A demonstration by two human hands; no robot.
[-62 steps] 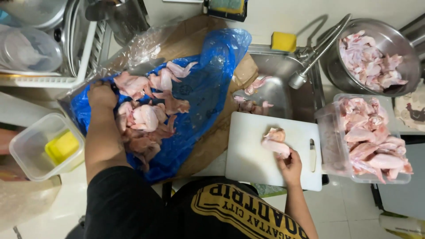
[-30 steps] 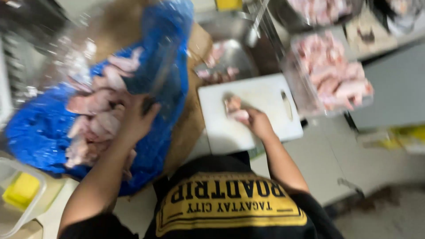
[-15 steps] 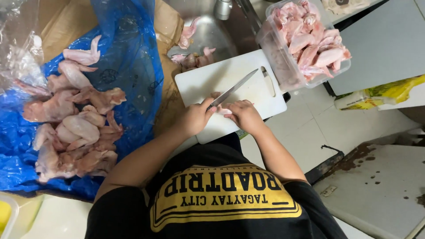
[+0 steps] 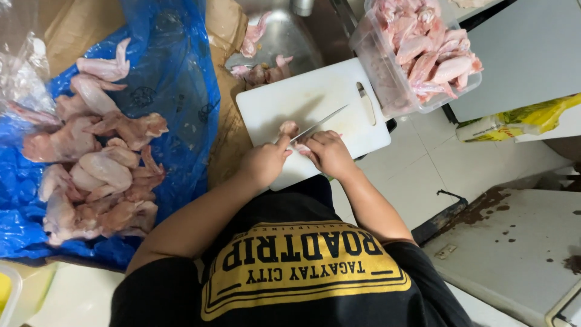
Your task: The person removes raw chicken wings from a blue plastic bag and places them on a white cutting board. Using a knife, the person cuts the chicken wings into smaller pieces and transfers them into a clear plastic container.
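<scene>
- The left hand [image 4: 264,163] is closed around the handle of a knife [image 4: 318,125]; the blade points up and to the right across the cutting board [image 4: 315,97].
- The right hand [image 4: 330,151] is curled over a raw chicken piece [image 4: 289,128], pinning it to the near edge of the board, just beside the blade.
- The white board lies in front of the person, partly over a sink [image 4: 284,36] with a few chicken scraps in it.
- Touching the board's far right corner stands a clear tub [image 4: 387,79] heaped with cut chicken pieces.
- To the left, well apart from the board, a pile of whole chicken wings [image 4: 97,157] lies on a blue plastic bag [image 4: 175,79] spread over cardboard.
</scene>
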